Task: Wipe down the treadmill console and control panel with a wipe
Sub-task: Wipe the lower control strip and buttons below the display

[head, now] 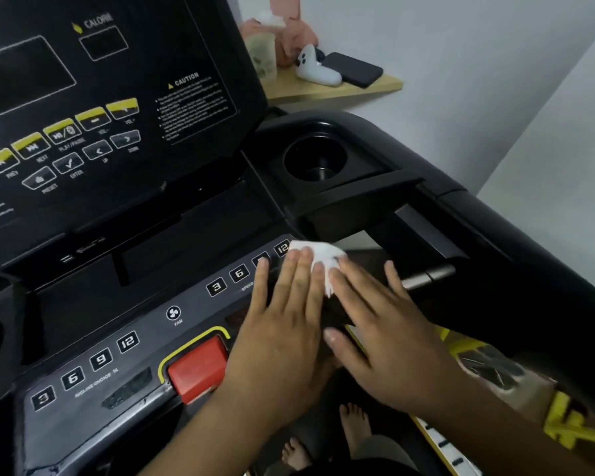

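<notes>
A white wipe (318, 257) lies on the right end of the grey control panel (124, 365), beside the speed buttons. Both hands press flat on it with fingers spread. My left hand (285, 324) covers its left part, fingertips by the 9 and 12 buttons. My right hand (385, 324) covers its right and lower part. The black upright console (117, 97), with yellow buttons and dark display windows, rises behind the panel. A red stop button (198, 367) sits just left of my left wrist.
A round cup holder (315, 159) sits right of the console, and a black handrail (461, 235) runs along the right. Behind, a wooden shelf (340, 89) carries a cup, a white controller and a dark phone. Bare feet (354, 427) stand on the belt below.
</notes>
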Tool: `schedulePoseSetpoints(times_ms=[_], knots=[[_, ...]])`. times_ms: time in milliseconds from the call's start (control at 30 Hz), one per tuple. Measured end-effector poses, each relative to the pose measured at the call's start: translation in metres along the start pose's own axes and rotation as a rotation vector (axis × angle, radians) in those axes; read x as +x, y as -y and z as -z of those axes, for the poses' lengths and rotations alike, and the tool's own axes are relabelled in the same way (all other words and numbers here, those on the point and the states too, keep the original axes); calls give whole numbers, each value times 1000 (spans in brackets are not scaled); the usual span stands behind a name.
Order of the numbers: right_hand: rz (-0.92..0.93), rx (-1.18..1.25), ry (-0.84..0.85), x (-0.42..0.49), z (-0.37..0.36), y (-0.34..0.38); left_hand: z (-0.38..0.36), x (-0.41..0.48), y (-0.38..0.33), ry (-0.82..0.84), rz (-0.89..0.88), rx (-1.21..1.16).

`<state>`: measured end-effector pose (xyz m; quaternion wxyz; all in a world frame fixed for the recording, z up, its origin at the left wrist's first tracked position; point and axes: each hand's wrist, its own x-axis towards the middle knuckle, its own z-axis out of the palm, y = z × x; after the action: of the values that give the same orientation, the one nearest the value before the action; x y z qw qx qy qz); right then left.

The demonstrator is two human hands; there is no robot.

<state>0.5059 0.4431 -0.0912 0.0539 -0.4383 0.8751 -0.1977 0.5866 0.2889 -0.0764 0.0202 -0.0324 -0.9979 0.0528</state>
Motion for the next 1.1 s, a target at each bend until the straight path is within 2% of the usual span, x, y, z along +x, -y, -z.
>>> schedulePoseSetpoints(times_ms=[133, 233, 367, 567, 667, 767, 867, 933, 1100], knots=[[67, -76, 22, -23, 4, -10, -5, -24, -9, 64, -15, 38], [75, -120, 42, -7, 11, -6, -4, -18, -8, 53, 2, 75], [76, -151, 41, 34, 12, 11, 2, -3, 5, 48, 147, 93], [252, -252, 101, 9, 2, 9, -5, -49, 0, 25, 182, 64], [270, -267, 90, 6, 5, 6, -3, -63, 0, 54, 190, 78], [240, -274, 73, 33, 2, 22, -1, -51, 9, 57, 231, 108], [225, -243, 92, 65, -3, 48, 5, -40, 28, 50, 377, 120], [264, -207, 105, 73, -8, 63, 8, -49, 37, 42, 456, 86], [409, -178, 152, 53, -26, 96, 5, -111, 32, 16, 498, 27]])
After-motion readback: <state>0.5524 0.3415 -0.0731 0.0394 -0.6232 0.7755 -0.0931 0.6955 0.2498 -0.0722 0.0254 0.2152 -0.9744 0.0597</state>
